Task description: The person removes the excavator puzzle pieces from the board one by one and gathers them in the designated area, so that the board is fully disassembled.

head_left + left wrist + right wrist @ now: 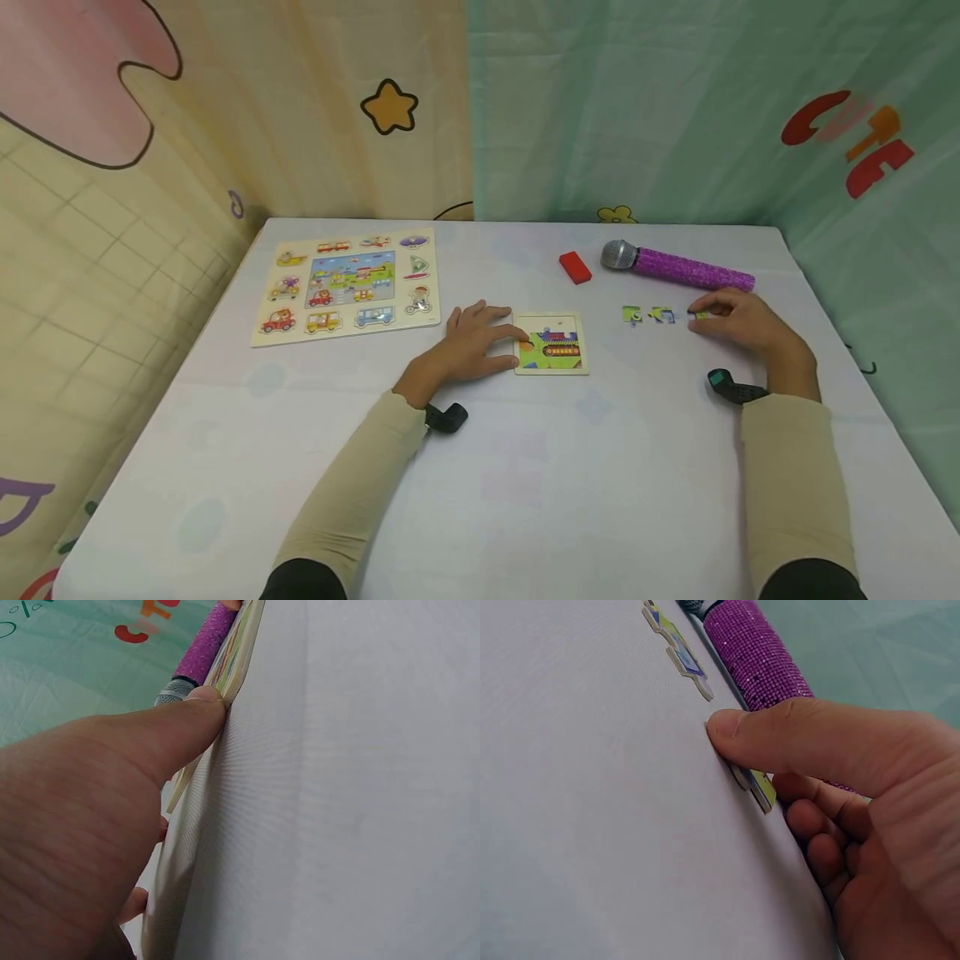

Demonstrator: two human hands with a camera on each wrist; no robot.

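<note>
My left hand (472,342) lies at the left side of a small framed jigsaw puzzle (551,372), its fingers spread. The thumb touches the frame's near-left corner and the index fingertip reaches over the left rim. Inside the frame is a partly filled picture with a tracked vehicle on green. To the right, my right hand (742,321) pinches a jigsaw piece (763,791) low over the table, the thumb covering part of it. Two loose pieces, a green one (632,314) and a blue-and-yellow one (662,315), lie in a row to its left.
A purple glittery microphone (693,267) lies just behind the loose pieces. Near its head sits a red block (575,267). A larger vehicle puzzle board (345,327) lies at the back left of the white table (525,500). Curtains (637,108) hang along the table's back.
</note>
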